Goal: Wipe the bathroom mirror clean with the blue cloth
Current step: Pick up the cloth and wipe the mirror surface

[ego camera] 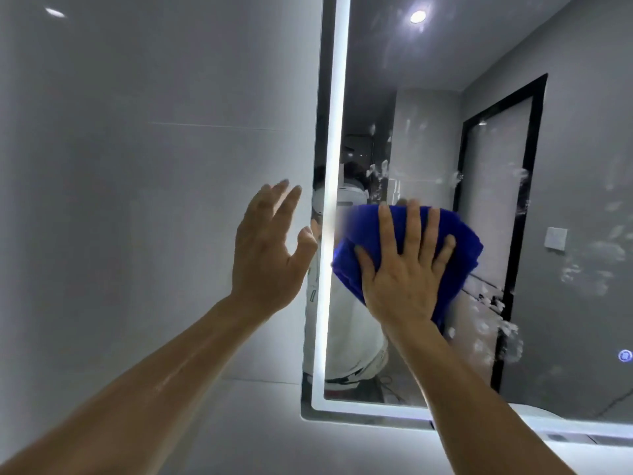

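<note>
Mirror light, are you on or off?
On. The light strip along the left and bottom edges of the mirror glows bright white.

A glossy pale grey tiled wall [154, 173] faces me, crossed by a thin grout line [205, 126], a lamp's glint [54, 12] high up. Reflected behind me: black-framed door [496, 207], white switch [555, 238], recessed ceiling light [418, 17].

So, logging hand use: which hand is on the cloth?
The right hand, fingers spread flat on the blue cloth against the mirror; the left hand is raised open, holding nothing.

Cloth [459, 241] on mirror [428, 114]; wall [154, 132] left
</note>
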### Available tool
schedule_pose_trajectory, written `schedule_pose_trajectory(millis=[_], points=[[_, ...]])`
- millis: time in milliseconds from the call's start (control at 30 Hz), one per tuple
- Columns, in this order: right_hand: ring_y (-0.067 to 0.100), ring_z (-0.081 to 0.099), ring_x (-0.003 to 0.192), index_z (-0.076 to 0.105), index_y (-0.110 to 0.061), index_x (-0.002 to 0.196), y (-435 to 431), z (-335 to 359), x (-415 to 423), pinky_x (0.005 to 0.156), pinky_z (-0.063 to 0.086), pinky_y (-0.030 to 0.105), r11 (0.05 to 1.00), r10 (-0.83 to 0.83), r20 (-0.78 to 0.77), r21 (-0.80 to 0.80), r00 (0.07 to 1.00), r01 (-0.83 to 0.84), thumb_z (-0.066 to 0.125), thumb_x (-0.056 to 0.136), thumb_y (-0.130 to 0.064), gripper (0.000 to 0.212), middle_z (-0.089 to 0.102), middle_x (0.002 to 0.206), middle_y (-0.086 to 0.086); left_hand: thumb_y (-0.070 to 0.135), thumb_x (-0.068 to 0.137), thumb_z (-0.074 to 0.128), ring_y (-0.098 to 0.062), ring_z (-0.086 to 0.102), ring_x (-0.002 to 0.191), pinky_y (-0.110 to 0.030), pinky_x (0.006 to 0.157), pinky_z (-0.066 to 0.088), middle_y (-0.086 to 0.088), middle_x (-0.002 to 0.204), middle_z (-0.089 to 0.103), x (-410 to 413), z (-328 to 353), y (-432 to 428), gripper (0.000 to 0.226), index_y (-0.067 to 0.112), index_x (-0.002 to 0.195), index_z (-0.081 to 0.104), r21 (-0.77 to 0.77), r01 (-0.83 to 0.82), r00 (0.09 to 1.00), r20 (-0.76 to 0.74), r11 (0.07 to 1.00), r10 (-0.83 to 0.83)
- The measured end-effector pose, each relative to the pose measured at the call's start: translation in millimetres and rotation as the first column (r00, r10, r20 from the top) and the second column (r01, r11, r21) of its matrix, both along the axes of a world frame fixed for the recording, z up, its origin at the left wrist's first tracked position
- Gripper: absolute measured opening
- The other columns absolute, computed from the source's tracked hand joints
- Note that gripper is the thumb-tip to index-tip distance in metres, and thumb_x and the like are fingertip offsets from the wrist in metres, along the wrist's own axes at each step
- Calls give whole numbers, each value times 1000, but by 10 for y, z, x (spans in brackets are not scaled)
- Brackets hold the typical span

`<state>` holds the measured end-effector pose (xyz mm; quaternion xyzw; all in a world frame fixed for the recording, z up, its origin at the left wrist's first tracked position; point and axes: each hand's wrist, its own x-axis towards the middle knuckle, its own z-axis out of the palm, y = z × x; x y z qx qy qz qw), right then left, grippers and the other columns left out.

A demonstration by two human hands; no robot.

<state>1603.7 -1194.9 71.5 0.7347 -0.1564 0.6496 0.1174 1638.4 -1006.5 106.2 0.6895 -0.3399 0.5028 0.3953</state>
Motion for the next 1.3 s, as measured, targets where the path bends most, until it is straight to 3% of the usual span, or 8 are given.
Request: schedule_pose_trajectory(millis=[133, 267, 400, 600, 767, 933, 1067, 1300], points=[[37, 7, 149, 18, -24, 155, 176, 80, 97, 117, 3, 59, 1000, 23, -30, -4, 999, -23, 32, 100, -55, 65, 15, 161, 13, 43, 96, 31, -13, -2, 151, -23, 114, -17, 4, 163, 6, 78, 56, -75, 63, 23, 155, 20, 57, -41, 999, -13, 998, 42], [38, 11, 148, 30, -21, 152, 44, -476, 14, 118, 1, 57, 975, 33, -149, -212, 988, -65, 38, 100, -53, 62, 17, 161, 13, 44, 96, 30, -8, -8, 150, -21, 112, -23, 7, 164, 0, 132, 67, -120, 65, 25, 156, 14, 108, -54, 998, -11, 993, 56], [35, 18, 147, 30, -24, 151, -204, -766, -142, 118, 7, 55, 953, 21, -222, -290, 975, -86, 34, 101, -50, 57, 14, 162, 7, 46, 96, 30, -7, -8, 150, -20, 111, -23, 9, 163, -1, 157, 45, -68, 65, 27, 156, 14, 93, -45, 998, -30, 995, 48], [36, 16, 147, 27, -21, 153, -67, 579, -103, 116, 13, 61, 996, 62, 16, 70, 998, -63, 30, 101, -50, 60, 25, 159, 12, 47, 94, 27, -8, -5, 150, -30, 116, -14, 9, 163, 0, 164, 194, 79, 65, 27, 154, 14, 88, -58, 998, -17, 994, 59], [35, 9, 149, 19, -19, 155, 295, 972, 108, 118, 9, 56, 996, 75, -22, 58, 997, -73, 32, 103, -45, 59, 18, 161, 12, 48, 94, 25, -4, -9, 148, -28, 115, -14, 13, 161, -3, 160, 398, 114, 65, 29, 154, 10, 60, -77, 997, -1, 995, 77], [35, 15, 148, 29, -12, 152, 176, 141, 45, 120, 7, 51, 988, 34, -166, -141, 986, -57, 30, 102, -45, 60, 23, 159, 14, 48, 94, 26, -5, -8, 149, -26, 114, -16, 13, 162, -3, 87, 502, 66, 65, 29, 155, 10, 47, -63, 998, 13, 997, 62], [33, 17, 148, 30, -14, 151, -101, -309, -150, 118, 16, 54, 975, 8, -242, -212, 970, -61, 41, 98, -41, 61, 22, 160, 11, 48, 93, 25, -5, -8, 149, -30, 115, -13, 12, 163, -1, 14, 496, 54, 66, 29, 155, 10, 63, -2, 1000, 13, 998, 1], [32, 11, 149, 27, -17, 153, -11, 1121, -151, 119, 8, 54, 987, 111, -33, 121, 993, -106, 33, 104, -40, 55, 21, 161, 8, 52, 92, 23, -4, -10, 148, -22, 110, -20, 15, 162, -4, 3, 636, 138, 67, 31, 154, 8, 64, -42, 999, 32, 997, 40]])
